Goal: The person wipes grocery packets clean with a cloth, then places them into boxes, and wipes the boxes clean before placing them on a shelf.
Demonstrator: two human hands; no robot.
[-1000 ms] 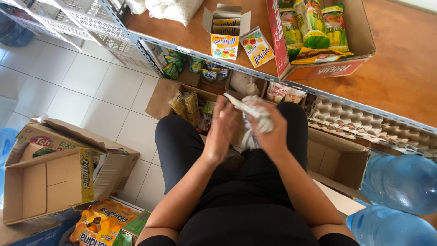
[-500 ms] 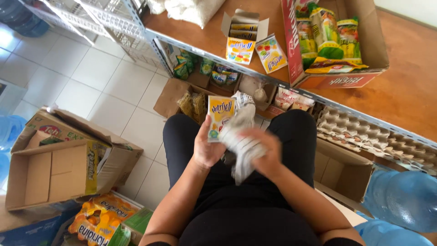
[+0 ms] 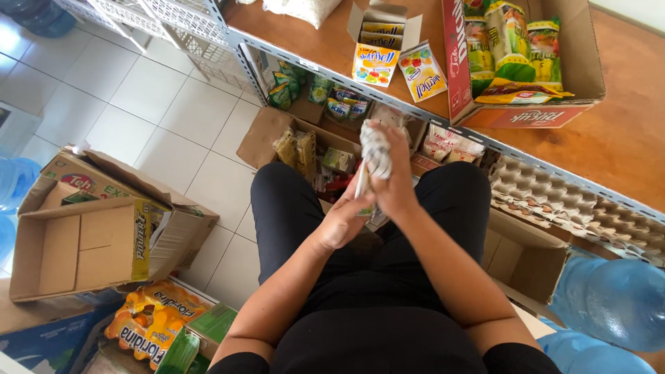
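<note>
Both hands close on one thing above the lap: the right hand wraps a crumpled white-and-grey patterned cloth over the upper end of a small flat yellow cardboard packet, while the left hand pinches the packet's lower end from below. Seen nearly edge-on, the packet has its long axis running up and away from the body, tilted slightly toward the wooden shelf top. Cloth and packet touch, with the cloth lying on the far, upper side of the left grip. The right hand is the nearer one to the shelf. Both forearms angle inward from the elbows and meet over the black-clad knees, just short of the open brown cardboard box of snack packets on the floor.
</note>
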